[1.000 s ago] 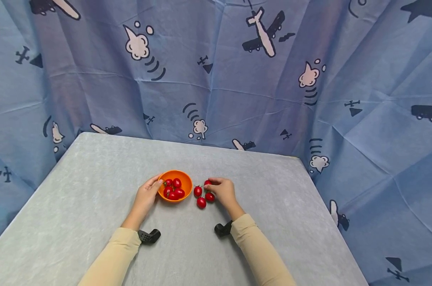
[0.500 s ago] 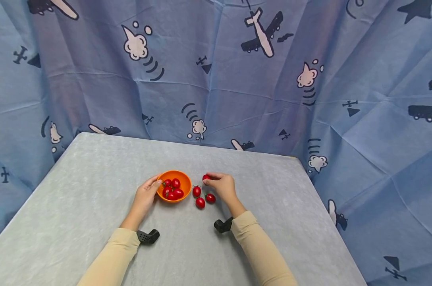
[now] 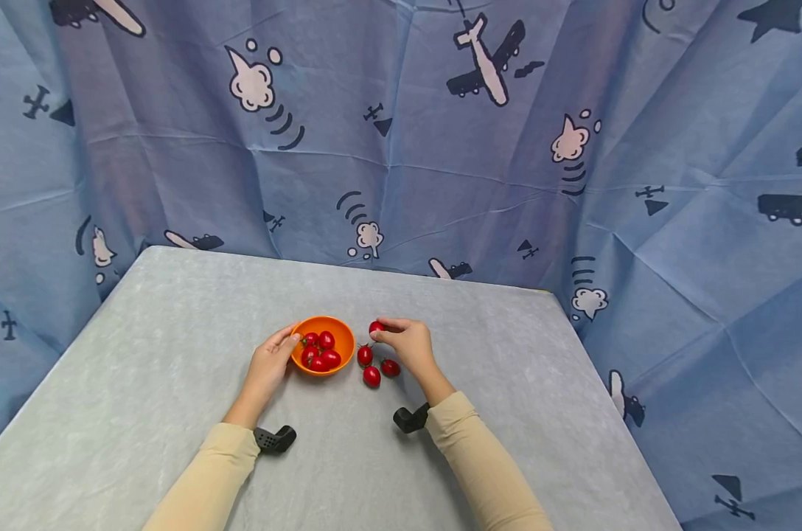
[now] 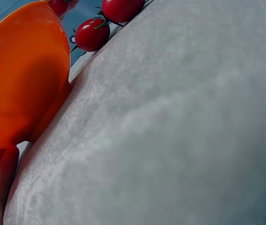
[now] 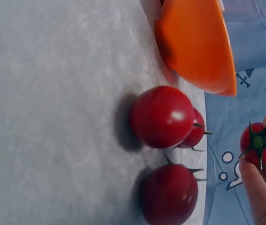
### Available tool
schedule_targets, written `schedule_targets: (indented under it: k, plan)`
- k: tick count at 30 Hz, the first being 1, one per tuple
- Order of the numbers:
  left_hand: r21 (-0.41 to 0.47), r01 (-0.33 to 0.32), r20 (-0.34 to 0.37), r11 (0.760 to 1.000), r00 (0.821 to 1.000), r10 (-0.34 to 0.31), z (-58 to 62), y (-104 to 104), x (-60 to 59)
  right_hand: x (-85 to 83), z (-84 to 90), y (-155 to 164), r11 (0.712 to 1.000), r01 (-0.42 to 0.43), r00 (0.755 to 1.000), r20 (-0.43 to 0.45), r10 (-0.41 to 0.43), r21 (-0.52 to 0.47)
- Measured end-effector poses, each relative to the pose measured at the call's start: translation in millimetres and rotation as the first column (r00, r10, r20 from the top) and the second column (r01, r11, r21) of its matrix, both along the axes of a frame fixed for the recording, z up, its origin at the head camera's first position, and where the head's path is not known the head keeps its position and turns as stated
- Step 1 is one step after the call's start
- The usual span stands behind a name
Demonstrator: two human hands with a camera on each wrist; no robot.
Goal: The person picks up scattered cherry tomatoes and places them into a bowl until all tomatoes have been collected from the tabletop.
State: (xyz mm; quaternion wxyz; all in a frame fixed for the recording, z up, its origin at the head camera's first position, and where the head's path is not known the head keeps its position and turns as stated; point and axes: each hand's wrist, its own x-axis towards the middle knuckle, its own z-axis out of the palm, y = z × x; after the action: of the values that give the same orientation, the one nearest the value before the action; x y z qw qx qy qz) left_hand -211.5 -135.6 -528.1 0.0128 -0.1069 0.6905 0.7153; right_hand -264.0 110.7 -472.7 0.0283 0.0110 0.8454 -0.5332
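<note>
An orange bowl (image 3: 345,333) with several cherry tomatoes (image 3: 326,340) in it stands on the table. My left hand (image 3: 270,361) grips the bowl's left side, thumb over the rim and fingers along the outer wall. My right hand (image 3: 410,344) pinches one cherry tomato (image 5: 257,143) between thumb and fingertips, its green stem cap facing the right wrist camera. That tomato is held up off the table, right of the bowl. Three loose tomatoes lie below the hand: one close to the bowl (image 3: 365,355), one nearer me (image 3: 371,377) and one to the right (image 3: 391,368).
A pale grey cloth covers the table (image 3: 195,332). Behind it hangs a blue curtain (image 3: 427,192) printed with airplanes. Black wrist cameras, left (image 3: 276,439) and right (image 3: 411,419), sit at the sleeve cuffs.
My right hand has lifted a cherry tomato from the loose group and carried it up and left toward the bowl. The left hand stays on the bowl.
</note>
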Motion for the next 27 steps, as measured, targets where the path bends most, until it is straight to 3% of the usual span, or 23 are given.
schedule_targets:
  k: [20,27]
  plan:
    - [-0.011,-0.007,-0.002,1.000,1.000,0.007,-5.1,0,-1.9,4.1,10.9,-12,0.997,-0.032,0.999,-0.026,0.034,0.069]
    - [0.005,0.003,-0.004,1.000,1.000,-0.003,-4.2,0,-1.9,6.6,14.0,-19,0.998,-0.059,0.998,-0.030,0.060,0.023]
